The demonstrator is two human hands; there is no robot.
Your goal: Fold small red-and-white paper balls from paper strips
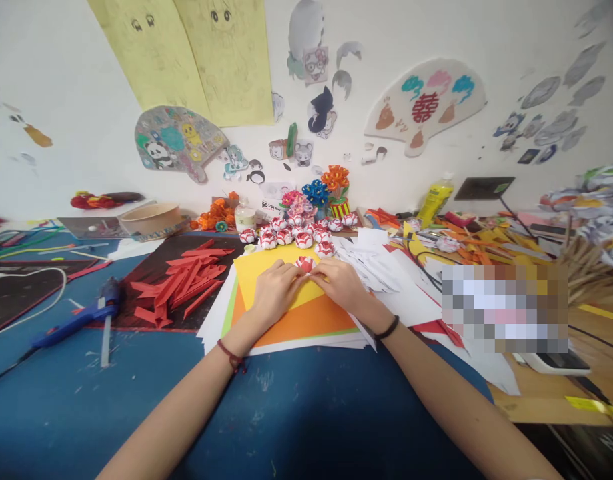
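Between my two hands is a small red-and-white paper flower, pinched by the fingertips from both sides. My left hand grips its left edge, and my right hand closes on its right edge. Beneath them lies a stack of coloured paper, yellow and orange on top with white sheets below. Just beyond the hands sit several finished-looking red-and-white paper flowers. To the left, folded red paper strips are heaped on a dark mat. White paper strips lie right of my right hand.
A blue glue gun rests on the blue table cover at left, its cable trailing. A round beige container stands behind. At the back are a yellow bottle and blue paper flowers. Wrapped paper bouquets rise at right.
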